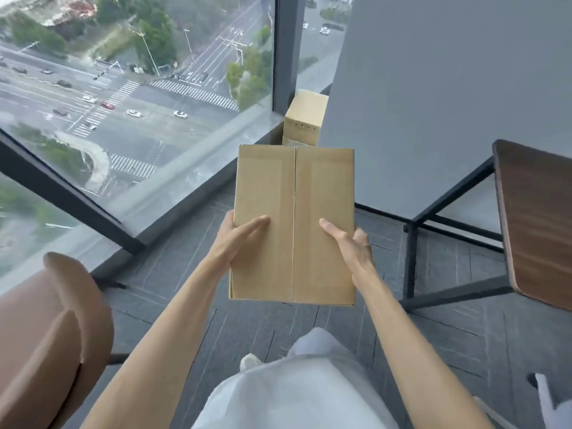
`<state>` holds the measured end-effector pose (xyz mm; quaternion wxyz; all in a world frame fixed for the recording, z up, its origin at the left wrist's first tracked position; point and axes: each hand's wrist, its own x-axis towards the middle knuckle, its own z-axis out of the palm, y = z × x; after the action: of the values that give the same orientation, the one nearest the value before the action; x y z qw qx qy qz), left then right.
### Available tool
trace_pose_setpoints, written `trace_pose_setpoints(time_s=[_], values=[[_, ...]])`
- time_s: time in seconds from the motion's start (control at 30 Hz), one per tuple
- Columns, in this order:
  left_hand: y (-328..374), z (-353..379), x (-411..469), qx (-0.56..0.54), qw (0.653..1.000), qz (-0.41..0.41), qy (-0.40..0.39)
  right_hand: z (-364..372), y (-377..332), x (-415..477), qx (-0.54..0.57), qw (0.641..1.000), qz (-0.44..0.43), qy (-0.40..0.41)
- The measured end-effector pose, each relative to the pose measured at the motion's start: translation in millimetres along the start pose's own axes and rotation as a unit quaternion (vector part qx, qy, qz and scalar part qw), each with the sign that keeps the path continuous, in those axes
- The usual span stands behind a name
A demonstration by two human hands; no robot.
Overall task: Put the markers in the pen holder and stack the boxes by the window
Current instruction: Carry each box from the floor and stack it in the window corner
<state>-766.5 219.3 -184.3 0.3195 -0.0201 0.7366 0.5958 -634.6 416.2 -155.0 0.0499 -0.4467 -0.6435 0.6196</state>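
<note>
Floor-to-ceiling window (pixel 130 97) fills the upper left above dark carpet (pixel 448 335), and at frame centre a person holds a closed cardboard box (pixel 294 224) in the air, left hand (pixel 235 239) and right hand (pixel 353 246) gripping its sides, thumbs on top, another box (pixel 305 119) resting beyond by the glass.

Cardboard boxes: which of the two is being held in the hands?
The near box, centre seam facing the camera: the left hand and right hand grip its sides. The other box stands untouched in the corner by the window.
</note>
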Motion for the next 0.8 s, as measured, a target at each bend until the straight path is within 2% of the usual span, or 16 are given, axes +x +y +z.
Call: trace_pose_setpoints(time_s=[0.17,0.4,0.57,0.8], values=[[54,19,110,0.017,1.0,-0.007,0.006,15,-43,110,0.022,1.0,-0.002,0.014],[134,21,238,0.005,0.999,-0.026,0.045,46,-126,264,0.023,0.999,-0.012,-0.044],[178,8,320,-0.03,0.996,-0.042,0.068,78,-190,351,-0.012,0.996,-0.006,-0.086],[218,-9,455,-0.065,0.995,-0.05,0.062,136,-252,467,-0.063,0.994,-0.006,-0.094]])
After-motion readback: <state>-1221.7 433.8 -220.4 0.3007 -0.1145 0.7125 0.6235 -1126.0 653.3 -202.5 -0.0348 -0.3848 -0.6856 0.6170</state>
